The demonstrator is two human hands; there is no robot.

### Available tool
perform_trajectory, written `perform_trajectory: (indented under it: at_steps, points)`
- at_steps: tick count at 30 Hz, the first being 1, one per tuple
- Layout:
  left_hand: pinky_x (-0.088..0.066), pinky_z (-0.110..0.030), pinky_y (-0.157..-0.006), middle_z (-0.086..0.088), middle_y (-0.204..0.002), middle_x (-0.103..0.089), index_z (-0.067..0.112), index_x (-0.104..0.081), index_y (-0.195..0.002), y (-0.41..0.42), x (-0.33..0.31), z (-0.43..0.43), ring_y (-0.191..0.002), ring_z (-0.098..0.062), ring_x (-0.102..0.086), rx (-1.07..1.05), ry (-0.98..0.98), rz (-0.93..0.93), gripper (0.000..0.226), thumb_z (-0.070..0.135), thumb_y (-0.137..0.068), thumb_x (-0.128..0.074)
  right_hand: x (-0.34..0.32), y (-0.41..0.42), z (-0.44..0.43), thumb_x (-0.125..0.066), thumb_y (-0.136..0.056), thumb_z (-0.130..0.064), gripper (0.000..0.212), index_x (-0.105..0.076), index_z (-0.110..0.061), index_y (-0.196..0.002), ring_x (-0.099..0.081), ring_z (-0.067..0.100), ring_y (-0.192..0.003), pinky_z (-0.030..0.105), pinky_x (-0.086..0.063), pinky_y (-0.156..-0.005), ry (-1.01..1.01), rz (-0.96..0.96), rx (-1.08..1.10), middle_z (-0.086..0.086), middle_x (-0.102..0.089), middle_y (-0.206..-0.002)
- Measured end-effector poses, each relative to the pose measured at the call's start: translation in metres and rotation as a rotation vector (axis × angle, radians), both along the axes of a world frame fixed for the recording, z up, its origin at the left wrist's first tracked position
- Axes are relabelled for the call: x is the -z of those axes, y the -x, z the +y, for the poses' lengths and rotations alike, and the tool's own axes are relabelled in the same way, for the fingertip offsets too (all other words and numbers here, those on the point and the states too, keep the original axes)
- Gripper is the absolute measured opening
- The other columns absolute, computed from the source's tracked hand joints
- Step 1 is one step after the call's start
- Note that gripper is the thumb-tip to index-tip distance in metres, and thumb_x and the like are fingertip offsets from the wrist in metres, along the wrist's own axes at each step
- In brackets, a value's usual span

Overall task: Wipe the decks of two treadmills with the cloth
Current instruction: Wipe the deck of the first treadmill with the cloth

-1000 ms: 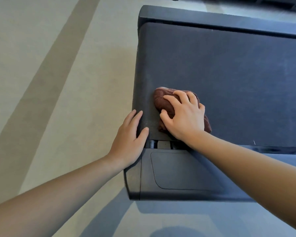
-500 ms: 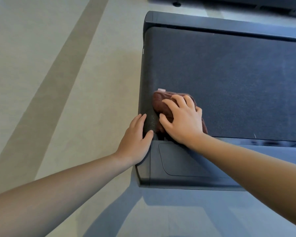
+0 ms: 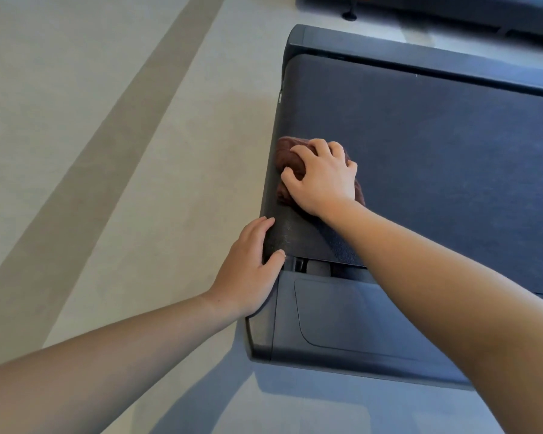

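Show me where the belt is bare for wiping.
Bare: the dark grey treadmill belt right of the bunched brown cloth, up to the far black side rail. Crowded: the near-left corner, where the right hand grips the cloth and the left hand rests.

I'm getting soft, even daylight, bright on the pale floor, with no hard glare anywhere. A darker diagonal band crosses it; shadow or marking, I can't tell. A bluish, soft-edged shadow pools on the floor below the treadmill. Its dark belt reads flat, and the brown cloth shows little texture. Wide-angle distortion bows the treadmill's straight edges, and the top right corner is smeared and out of focus.
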State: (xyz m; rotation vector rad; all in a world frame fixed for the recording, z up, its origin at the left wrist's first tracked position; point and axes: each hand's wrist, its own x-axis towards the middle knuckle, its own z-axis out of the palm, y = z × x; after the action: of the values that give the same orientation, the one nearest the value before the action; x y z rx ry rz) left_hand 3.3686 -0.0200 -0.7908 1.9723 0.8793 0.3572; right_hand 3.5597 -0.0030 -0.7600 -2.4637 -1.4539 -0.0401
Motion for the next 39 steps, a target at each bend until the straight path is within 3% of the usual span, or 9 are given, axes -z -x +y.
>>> perform_trajectory:
  at_steps: [7, 12, 16, 20, 32, 39]
  points:
    - [-0.019, -0.015, -0.103, 0.007, -0.15, -0.027, 0.021, -0.028, -0.144, -0.001, -0.006, 0.0, -0.133, -0.004, -0.026, 0.02, -0.039, 0.035, 0.054, 0.027, -0.094, -0.046, 0.004, 0.001, -0.036, -0.04, -0.087, -0.054, 0.048, -0.051, -0.031, -0.128, -0.028, 0.025, -0.132, 0.058, -0.03, -0.1, -0.025, -0.013, -0.049, -0.001, -0.043, -0.139]
    - [-0.025, -0.03, -0.109, 0.003, -0.152, -0.026, 0.018, -0.032, -0.143, -0.004, -0.015, 0.002, -0.138, -0.015, -0.026, 0.118, -0.354, 0.182, 0.054, 0.036, -0.093, -0.044, 0.007, 0.003, -0.116, -0.039, -0.083, -0.055, 0.049, -0.052, -0.033, -0.124, -0.033, 0.022, -0.128, 0.052, -0.035, -0.093, -0.039, -0.041, -0.072, -0.006, -0.046, -0.132]
    - [-0.028, -0.035, -0.107, 0.001, -0.153, -0.024, 0.018, -0.036, -0.141, -0.015, -0.026, 0.0, -0.139, -0.017, -0.024, 0.289, -0.548, 0.186, 0.053, 0.037, -0.092, -0.046, 0.003, -0.02, -0.159, -0.043, -0.085, -0.054, 0.049, -0.052, -0.033, -0.127, -0.032, 0.02, -0.128, 0.047, -0.035, -0.091, -0.018, -0.048, -0.004, -0.006, -0.046, -0.134]
    - [-0.026, -0.034, -0.107, 0.0, -0.152, -0.027, 0.018, -0.042, -0.138, -0.028, -0.026, 0.002, -0.139, -0.016, -0.023, 0.34, -0.549, 0.162, 0.049, 0.034, -0.092, -0.048, 0.004, -0.032, -0.159, -0.051, -0.087, -0.049, 0.044, -0.053, -0.032, -0.128, -0.029, 0.023, -0.131, 0.047, -0.032, -0.097, -0.012, -0.033, 0.078, -0.005, -0.045, -0.137]
    - [-0.022, -0.027, -0.109, 0.005, -0.148, -0.035, 0.02, -0.045, -0.135, -0.025, -0.02, 0.002, -0.136, -0.011, -0.027, 0.279, -0.472, 0.143, 0.045, 0.03, -0.092, -0.049, 0.003, -0.038, -0.091, -0.037, -0.087, -0.053, 0.046, -0.05, -0.032, -0.125, -0.027, 0.029, -0.13, 0.057, -0.028, -0.099, 0.009, 0.037, 0.297, 0.0, -0.041, -0.138]
    - [-0.024, -0.028, -0.108, 0.005, -0.146, -0.037, 0.018, -0.047, -0.132, -0.026, -0.02, 0.003, -0.135, -0.012, -0.029, 0.271, -0.466, 0.129, 0.043, 0.026, -0.09, -0.053, 0.004, -0.023, -0.141, -0.035, -0.08, -0.071, 0.065, -0.044, -0.034, -0.133, -0.024, 0.025, -0.133, 0.054, -0.03, -0.101, 0.016, 0.004, 0.074, -0.005, -0.038, -0.141]
